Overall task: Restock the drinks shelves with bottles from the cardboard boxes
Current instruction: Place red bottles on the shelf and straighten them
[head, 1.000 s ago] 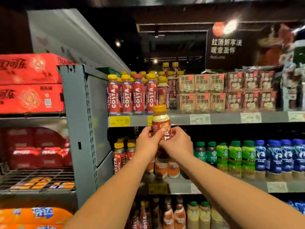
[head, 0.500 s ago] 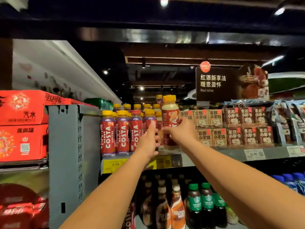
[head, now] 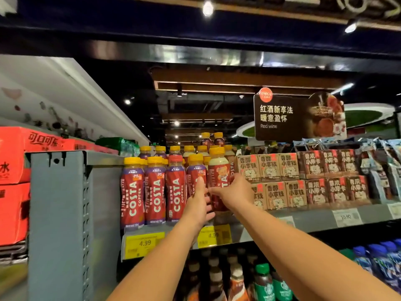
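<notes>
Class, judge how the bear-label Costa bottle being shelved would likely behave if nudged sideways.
The bear-label bottle is tall and narrow, so it probably tips rather than slides. The right hand and neighbouring Costa bottles likely steady it. Its glossy wrap may feel slippery.

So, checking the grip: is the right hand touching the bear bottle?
Touching. The head view shows the right hand wrapped around the bear bottle.

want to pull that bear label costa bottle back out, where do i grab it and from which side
Probably grip the bear-label Costa bottle around its red mid-body, coming from the open aisle front. It stands upright at the shelf edge, wedged between another Costa bottle on its left and cartons on its right, so the sides offer little room. The right hand already wraps it there.
</notes>
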Demonstrator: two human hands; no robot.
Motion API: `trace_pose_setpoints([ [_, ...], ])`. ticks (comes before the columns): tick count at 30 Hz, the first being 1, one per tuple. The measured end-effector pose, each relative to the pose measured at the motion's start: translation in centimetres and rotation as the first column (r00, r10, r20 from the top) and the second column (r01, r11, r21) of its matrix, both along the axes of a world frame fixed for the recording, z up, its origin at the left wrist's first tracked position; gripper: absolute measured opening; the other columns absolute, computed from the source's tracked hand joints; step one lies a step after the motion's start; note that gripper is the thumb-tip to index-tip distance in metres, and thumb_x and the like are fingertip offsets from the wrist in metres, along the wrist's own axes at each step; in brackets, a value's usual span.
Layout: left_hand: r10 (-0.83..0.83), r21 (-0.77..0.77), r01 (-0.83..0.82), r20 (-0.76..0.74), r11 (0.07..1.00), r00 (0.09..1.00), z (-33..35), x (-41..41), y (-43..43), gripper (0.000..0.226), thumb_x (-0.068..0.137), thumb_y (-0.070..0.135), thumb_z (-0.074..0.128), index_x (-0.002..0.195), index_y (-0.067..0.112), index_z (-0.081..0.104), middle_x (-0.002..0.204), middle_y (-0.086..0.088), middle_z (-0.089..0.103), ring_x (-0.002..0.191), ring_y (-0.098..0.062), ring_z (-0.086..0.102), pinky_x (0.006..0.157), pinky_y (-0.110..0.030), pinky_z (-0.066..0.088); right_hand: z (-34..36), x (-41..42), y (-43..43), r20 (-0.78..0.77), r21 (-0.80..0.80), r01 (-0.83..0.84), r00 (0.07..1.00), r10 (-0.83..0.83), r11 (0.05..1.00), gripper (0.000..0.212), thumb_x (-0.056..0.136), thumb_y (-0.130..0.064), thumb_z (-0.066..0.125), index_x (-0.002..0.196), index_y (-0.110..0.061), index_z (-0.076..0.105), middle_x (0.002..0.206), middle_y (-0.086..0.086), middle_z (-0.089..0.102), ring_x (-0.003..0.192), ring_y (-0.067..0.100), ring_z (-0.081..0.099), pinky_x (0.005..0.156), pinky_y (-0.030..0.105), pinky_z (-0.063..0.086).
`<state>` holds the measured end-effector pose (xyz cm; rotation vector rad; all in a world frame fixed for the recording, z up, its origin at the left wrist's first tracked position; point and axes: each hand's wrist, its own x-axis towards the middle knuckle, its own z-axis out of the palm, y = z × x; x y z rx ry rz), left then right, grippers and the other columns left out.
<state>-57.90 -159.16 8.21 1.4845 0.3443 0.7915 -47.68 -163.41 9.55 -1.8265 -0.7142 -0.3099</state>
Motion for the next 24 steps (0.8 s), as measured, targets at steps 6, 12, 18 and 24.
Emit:
trace_pose_setpoints([
  [6,-0.005,-0.039,0.006,0.016,0.999,1.0,0.2,0.5,0.6,0.071,0.094,0.061,0.026,0.148,0.016,0.028,0.15,-0.022,0.032,0.136,-0.036,0.036,0.104,-0.042,0.04,-1.4,0.5,0.9,-0.041,0.015,-0.032,0.999,0.033,0.999,0.06,0.064,-0.049,0.081,0.11,-0.017,0.058,0.106,0.0,0.067,0.097,0.021,0.062,0.074,0.031,0.046],
  [12,0.004,-0.02,-0.004,0.012,1.0,1.0,0.0,0.9,0.7,0.069,0.095,0.058,0.026,0.143,0.008,0.035,0.146,-0.021,0.04,0.134,-0.034,0.04,0.104,-0.04,0.039,-1.2,1.0,0.5,-0.044,-0.043,-0.156,0.987,0.155,0.987,0.049,0.068,-0.028,0.077,0.112,-0.016,0.058,0.106,0.003,0.067,0.089,0.019,0.06,0.07,0.027,0.044],
  [18,0.009,-0.016,-0.01,-0.033,1.0,0.999,-0.9,0.6,0.2,0.071,0.095,0.058,0.027,0.145,0.008,0.033,0.146,-0.021,0.04,0.133,-0.035,0.041,0.1,-0.038,0.042,-2.1,1.1,0.0,-0.048,-0.013,-0.17,0.984,0.17,0.985,0.048,0.07,-0.027,0.079,0.113,-0.015,0.06,0.105,0.002,0.068,0.093,0.019,0.064,0.077,0.03,0.051],
  [24,0.097,0.101,-0.087,-0.097,0.991,0.991,-0.7,-0.7,-0.3,0.065,0.096,0.057,0.027,0.143,0.013,0.037,0.136,-0.013,0.05,0.112,-0.023,0.054,0.082,-0.027,0.046,-1.2,0.0,-1.5,-0.096,-0.055,-0.241,0.967,0.235,0.969,0.044,0.079,-0.03,0.073,0.114,-0.011,0.055,0.111,0.006,0.064,0.101,0.024,0.061,0.078,0.031,0.047],
])
